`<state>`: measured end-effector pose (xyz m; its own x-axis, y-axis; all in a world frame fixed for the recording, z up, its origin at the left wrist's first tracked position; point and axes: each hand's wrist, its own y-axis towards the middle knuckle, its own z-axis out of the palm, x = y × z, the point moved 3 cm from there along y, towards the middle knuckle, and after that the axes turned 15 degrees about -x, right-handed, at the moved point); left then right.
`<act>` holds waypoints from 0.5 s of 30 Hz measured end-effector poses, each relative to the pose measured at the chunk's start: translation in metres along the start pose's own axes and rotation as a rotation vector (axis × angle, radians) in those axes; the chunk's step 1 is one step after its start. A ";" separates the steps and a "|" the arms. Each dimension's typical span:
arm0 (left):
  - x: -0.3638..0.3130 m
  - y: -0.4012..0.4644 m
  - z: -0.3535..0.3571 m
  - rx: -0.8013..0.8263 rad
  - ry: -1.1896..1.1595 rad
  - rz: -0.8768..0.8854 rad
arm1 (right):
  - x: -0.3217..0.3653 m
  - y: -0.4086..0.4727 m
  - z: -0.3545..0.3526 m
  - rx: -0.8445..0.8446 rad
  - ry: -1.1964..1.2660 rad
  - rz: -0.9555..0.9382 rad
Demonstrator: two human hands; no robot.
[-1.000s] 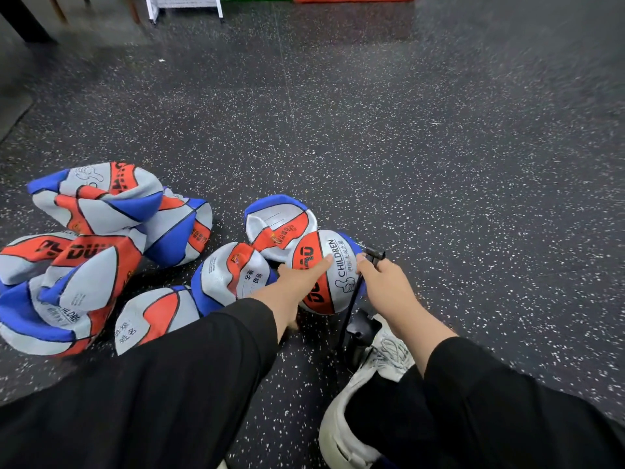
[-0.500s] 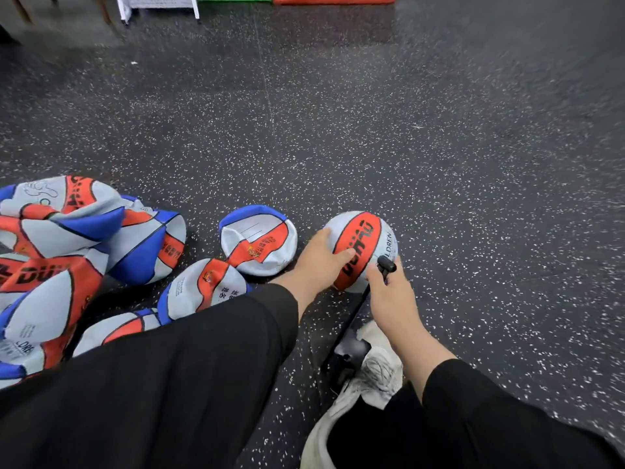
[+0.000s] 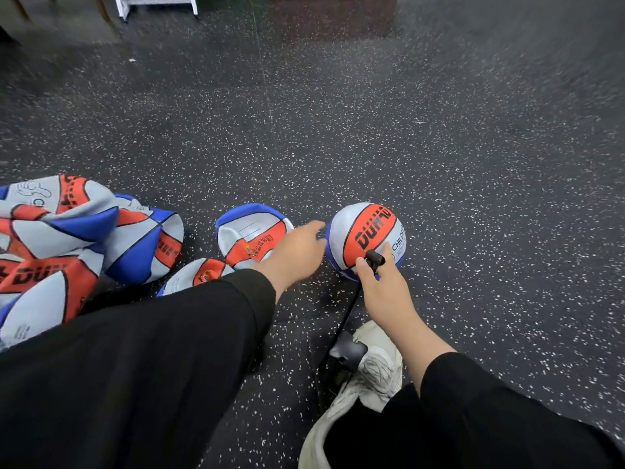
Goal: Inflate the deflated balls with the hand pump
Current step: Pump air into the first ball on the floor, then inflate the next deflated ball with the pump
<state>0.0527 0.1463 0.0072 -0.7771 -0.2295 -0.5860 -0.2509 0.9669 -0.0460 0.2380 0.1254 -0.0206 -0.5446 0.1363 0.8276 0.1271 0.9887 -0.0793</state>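
A round, inflated orange, grey and blue ball [image 3: 367, 236] sits on the speckled floor. My right hand [image 3: 384, 286] pinches the black nozzle [image 3: 374, 258] of the pump hose against the ball's near side. The hose [image 3: 348, 309] runs down to the black pump body [image 3: 346, 358] beside my white shoe. My left hand [image 3: 297, 250] reaches with fingers extended toward the ball's left side, just touching or nearly touching it. A flat deflated ball [image 3: 252, 240] lies left of that hand.
A pile of several deflated balls [image 3: 77, 245] lies at the left, one more [image 3: 196, 275] partly under my left sleeve. My white shoe [image 3: 368, 377] stands by the pump. A white rack's legs [image 3: 155, 5] stand far back.
The view has shifted left and slightly up. The ball has rolled a little, showing more of its orange panel. My left hand has slid off the ball toward its left side.
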 end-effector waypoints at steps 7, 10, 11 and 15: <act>0.091 -0.011 -0.069 -0.357 0.188 -0.166 | 0.010 -0.013 -0.003 -0.109 -0.114 -0.061; 0.113 -0.021 -0.097 -0.389 0.274 -0.154 | 0.013 -0.017 -0.001 -0.109 -0.099 -0.041; 0.117 -0.023 -0.106 -0.393 0.294 -0.148 | 0.015 -0.018 -0.001 -0.062 -0.073 -0.023; 0.132 -0.032 -0.132 -0.304 0.378 -0.153 | 0.032 -0.021 0.006 0.097 -0.076 -0.067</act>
<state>-0.1183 0.0704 0.0384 -0.8586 -0.4447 -0.2550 -0.4913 0.8558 0.1621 0.2129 0.1098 0.0045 -0.6111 0.0709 0.7883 0.0095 0.9966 -0.0823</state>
